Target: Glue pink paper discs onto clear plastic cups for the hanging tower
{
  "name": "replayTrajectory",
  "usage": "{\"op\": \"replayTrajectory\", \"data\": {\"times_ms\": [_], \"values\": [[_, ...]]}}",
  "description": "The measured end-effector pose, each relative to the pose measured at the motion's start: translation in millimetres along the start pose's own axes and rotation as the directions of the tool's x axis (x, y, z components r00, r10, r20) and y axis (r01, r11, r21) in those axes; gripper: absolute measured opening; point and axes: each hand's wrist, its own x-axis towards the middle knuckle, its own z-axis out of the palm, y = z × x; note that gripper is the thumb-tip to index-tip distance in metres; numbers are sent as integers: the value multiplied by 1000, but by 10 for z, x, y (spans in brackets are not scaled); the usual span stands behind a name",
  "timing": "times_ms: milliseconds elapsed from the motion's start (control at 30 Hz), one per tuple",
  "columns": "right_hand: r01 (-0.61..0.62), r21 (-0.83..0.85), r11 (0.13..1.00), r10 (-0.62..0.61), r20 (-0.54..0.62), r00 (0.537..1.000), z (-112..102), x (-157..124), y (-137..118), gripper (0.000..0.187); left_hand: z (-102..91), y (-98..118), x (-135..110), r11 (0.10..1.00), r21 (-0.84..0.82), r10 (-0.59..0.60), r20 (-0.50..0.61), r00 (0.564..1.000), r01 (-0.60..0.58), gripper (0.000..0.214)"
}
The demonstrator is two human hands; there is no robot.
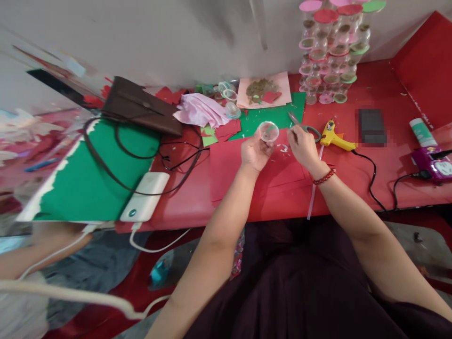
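In my left hand (pixel 254 153) is a small clear plastic cup (pixel 269 133), its round rim facing up toward me. My right hand (pixel 302 145) is closed just to the right of the cup, with fingertips pinched together; whatever they may hold is too small to make out. Just beyond that hand lie grey-handled scissors (pixel 312 133), partly covered by it. Both hands are above red paper sheets (pixel 240 179) scattered with white scraps. A yellow glue gun (pixel 335 139) rests right of my right hand, a pale glue stick (pixel 311 200) extending from its back.
Stacked clear cups with coloured discs (pixel 332 56) stand at the back right. A pink sheet (pixel 245 94) bears a dry brown heap. Leftward are a pink cloth (pixel 203 110), a brown bag (pixel 141 108), a white power bank (pixel 145 195) and a green board (pixel 95 174). A purple power socket (pixel 432 165) sits right.
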Motion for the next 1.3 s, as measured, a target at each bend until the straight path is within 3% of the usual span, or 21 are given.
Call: {"op": "replayTrajectory", "data": {"times_ms": [200, 433, 767, 1000, 1133, 1300], "values": [[48, 56, 997, -47, -9, 999, -53, -17, -110, 14, -83, -69, 92, 998, 20, 64, 48, 997, -65, 20], [-53, 230, 972, 49, 22, 999, -54, -38, -181, 13, -134, -90, 91, 986, 103, 117, 151, 982, -134, 41], [-80, 380, 922, 60, 64, 996, -18, -41, -103, 14, -171, -109, 94, 986, 110, 95, 246, 965, -126, 40], [-26, 308, 951, 27, 1, 1000, -19, -16, -65, 37, -177, -118, 101, 977, 154, 95, 294, 951, -146, 48], [93, 251, 963, -63, -127, 990, -24, 4, -70, 18, -190, -122, 104, 974, 159, 108, 305, 946, -163, 47], [90, 172, 981, -74, -100, 992, -39, 0, -123, 14, -211, -131, 117, 964, 220, 82, 295, 952, -151, 49]]}}
